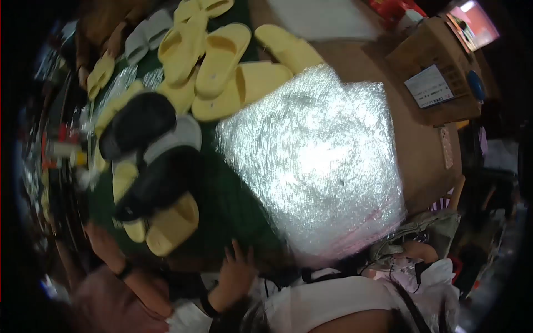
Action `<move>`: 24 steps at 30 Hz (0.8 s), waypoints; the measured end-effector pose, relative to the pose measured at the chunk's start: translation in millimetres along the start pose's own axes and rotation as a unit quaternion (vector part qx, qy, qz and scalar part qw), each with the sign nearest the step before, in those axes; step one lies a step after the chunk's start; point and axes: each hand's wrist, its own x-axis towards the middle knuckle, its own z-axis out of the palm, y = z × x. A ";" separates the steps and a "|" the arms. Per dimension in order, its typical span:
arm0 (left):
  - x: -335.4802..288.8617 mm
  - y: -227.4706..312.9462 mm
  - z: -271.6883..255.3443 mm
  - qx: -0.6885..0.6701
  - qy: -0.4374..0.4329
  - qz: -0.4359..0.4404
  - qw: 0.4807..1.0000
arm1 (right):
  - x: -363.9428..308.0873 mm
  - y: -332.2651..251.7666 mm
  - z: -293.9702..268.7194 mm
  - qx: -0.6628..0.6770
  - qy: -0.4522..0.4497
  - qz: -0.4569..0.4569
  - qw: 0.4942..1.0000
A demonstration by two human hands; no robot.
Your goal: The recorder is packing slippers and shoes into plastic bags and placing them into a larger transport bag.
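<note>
My left hand [105, 248] is at the near left edge of the green surface [233, 205], its blurred fingers stretched out and holding nothing. By the near edge, my right hand [237, 271] has its fingers spread, also with nothing in it. Each wrist has a dark band. Between and beyond the hands lie a yellow slipper [175, 225], a black slipper [161, 183] and another black slipper [139, 125], partly over a grey slipper [177, 139]. To the right of these, a large sheet of shiny clear plastic wrap [316, 161] spreads over the table.
Several yellow slippers [222, 61] are heaped at the far side, beside grey slippers [149, 36]. At far left, another person's hand [115, 43] is near a yellow slipper [101, 76]. A cardboard box [444, 61] and a lit screen [473, 25] stand at far right.
</note>
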 end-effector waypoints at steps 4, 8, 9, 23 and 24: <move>6.8 -0.9 -13.2 0.021 -0.033 0.039 0.998 | -18.8 -24.6 20.3 0.055 -0.044 0.023 0.997; 2.4 -22.8 -8.0 -0.037 -0.010 0.084 0.996 | -72.7 -89.1 26.7 0.219 0.120 0.025 0.968; 6.1 -28.0 -14.8 -0.028 -0.012 0.108 0.994 | -56.3 -59.0 67.5 0.179 0.201 -0.030 0.963; 90.2 -35.3 -51.0 -0.002 -0.241 0.251 0.938 | -62.8 -67.1 170.4 0.044 0.499 0.197 0.843; 90.8 -28.2 -62.0 0.021 -0.280 0.250 0.927 | -59.8 -66.3 171.2 0.028 0.488 0.221 0.844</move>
